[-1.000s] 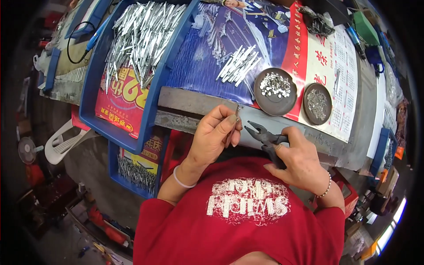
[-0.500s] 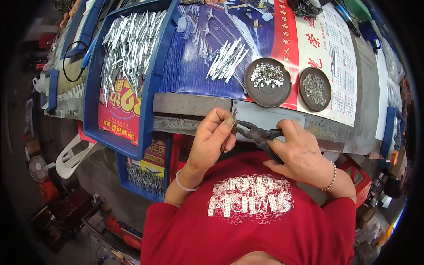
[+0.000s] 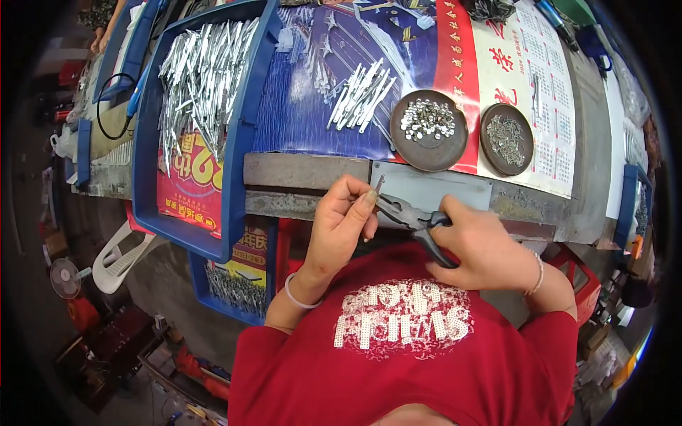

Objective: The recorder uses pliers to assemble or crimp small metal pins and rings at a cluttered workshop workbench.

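On the bench we see a big blue poster [image 3: 320,106] with a red band along its right side, lying flat at twelve o'clock. At two o'clock lies a white calendar sheet [image 3: 550,106] with red signs. At nine o'clock a red and yellow label [image 3: 188,192] lines the blue tray [image 3: 238,163].

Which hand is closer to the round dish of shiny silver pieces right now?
Left. The left hand pinches a small metal strip just below and left of the dish of silver pieces. The right hand, gripping the pliers, sits lower and farther from it.
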A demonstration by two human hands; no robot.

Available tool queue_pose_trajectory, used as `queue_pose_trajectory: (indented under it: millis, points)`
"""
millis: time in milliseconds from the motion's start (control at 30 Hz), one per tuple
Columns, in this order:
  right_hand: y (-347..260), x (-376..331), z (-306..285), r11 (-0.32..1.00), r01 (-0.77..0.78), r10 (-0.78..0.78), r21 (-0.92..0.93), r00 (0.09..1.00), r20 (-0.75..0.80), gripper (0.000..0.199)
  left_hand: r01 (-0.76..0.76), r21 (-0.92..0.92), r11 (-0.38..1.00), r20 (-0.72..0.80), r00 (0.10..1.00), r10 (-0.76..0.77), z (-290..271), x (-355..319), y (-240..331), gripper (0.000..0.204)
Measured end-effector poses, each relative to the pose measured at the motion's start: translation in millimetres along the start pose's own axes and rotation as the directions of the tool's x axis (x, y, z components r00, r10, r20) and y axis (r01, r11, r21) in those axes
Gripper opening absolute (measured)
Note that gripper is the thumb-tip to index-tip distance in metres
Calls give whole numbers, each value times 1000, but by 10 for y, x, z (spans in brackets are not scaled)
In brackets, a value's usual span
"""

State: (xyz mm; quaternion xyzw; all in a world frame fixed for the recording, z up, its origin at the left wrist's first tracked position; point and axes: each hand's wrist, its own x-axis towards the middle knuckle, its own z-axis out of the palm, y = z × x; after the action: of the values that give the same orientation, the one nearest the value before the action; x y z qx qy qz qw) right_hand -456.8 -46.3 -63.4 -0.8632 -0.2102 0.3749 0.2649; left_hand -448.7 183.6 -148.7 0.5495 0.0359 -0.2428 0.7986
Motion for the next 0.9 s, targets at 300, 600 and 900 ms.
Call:
queue_pose_trajectory:
  millis: [300, 600, 900]
  points:
    - [119, 18, 172, 993, 121, -120, -5, 982, -147, 40, 6, -26, 1000, -22, 1000, -7, -87, 45, -67, 13]
    - [117, 41, 271, 970, 78, -148, -232, 941, -305, 41, 27, -40, 999, 18, 999, -26, -64, 10, -30, 13]
    - [51, -1, 254, 948, 56, -154, -312, 942, -299, 35, 12, 23, 1000, 15, 1000, -12, -23, -47, -9, 12]
